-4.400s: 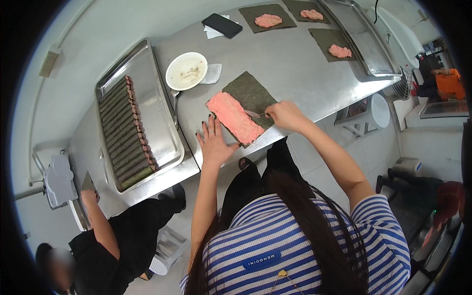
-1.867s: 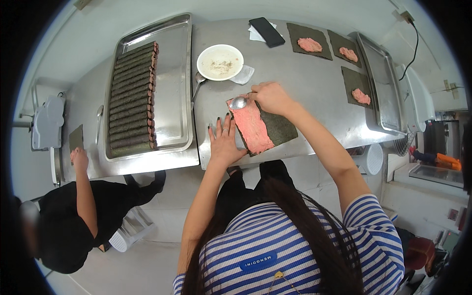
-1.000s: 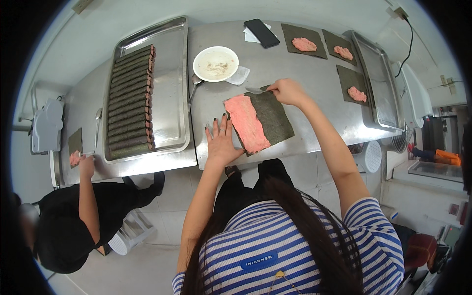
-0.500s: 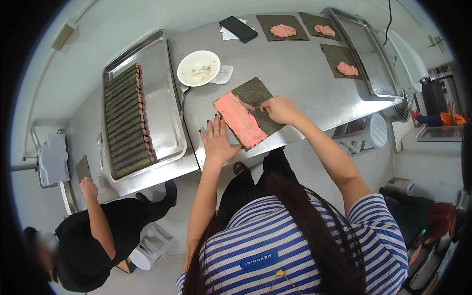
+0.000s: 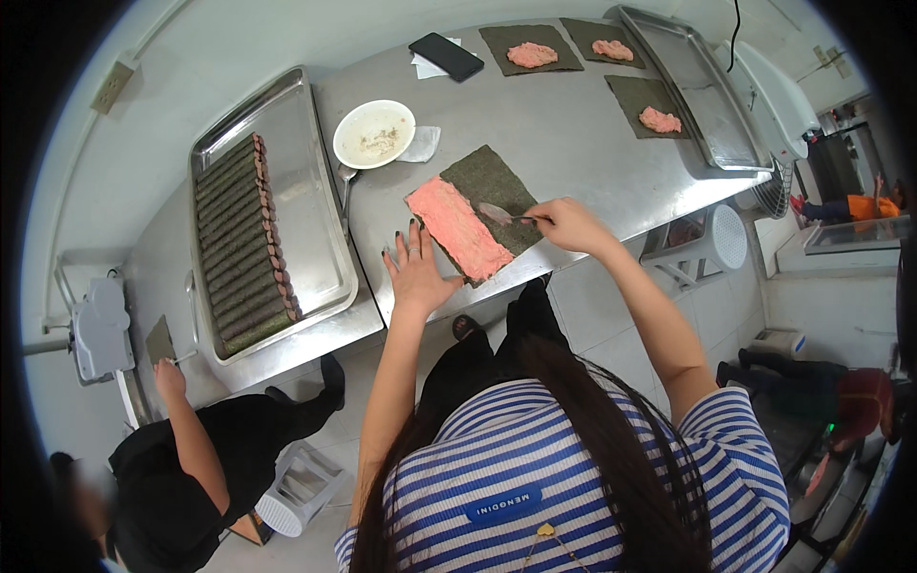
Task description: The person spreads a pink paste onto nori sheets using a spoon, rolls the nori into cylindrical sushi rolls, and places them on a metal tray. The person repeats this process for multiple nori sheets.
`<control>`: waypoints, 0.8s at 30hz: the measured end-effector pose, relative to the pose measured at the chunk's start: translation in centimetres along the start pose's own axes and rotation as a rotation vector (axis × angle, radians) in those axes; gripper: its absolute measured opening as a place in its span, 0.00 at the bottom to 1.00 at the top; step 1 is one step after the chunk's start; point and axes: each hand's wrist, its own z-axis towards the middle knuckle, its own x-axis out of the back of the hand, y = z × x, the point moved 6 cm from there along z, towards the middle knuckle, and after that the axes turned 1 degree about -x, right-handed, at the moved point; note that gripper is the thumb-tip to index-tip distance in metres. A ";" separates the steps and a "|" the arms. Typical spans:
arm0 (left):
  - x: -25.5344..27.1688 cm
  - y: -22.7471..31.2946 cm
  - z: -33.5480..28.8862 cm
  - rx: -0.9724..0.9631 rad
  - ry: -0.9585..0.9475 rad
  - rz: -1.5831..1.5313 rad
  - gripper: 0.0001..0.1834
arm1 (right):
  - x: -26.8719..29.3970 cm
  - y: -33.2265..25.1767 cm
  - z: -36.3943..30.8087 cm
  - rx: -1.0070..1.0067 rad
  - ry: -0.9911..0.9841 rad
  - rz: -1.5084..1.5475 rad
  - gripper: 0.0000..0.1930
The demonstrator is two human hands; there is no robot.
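While the dark green, square seaweed sheet (image 5: pixel 489 174) lies on the silver steel table (image 5: pixel 583 124), its near corner by the table's near edge, a pink paste layer (image 5: pixel 460 229) covers its left part. The right hand (image 5: pixel 570 226) is closed round the handle of a silver metal spoon (image 5: pixel 495 213), whose tip is at the paste's right border — a hard scrape could tear the bare sheet. The left hand (image 5: pixel 420 279), fingers spread, grasps nothing beside the left edge — weak steadying there could let the sheet slide.

Left hand (image 5: pixel 422 283) splayed, right hand (image 5: pixel 571 227) curled
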 end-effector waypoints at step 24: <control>0.0 -0.1 -0.2 0.001 0.019 -0.082 0.61 | -7.1 -6.7 3.7 0.211 0.292 -0.625 0.11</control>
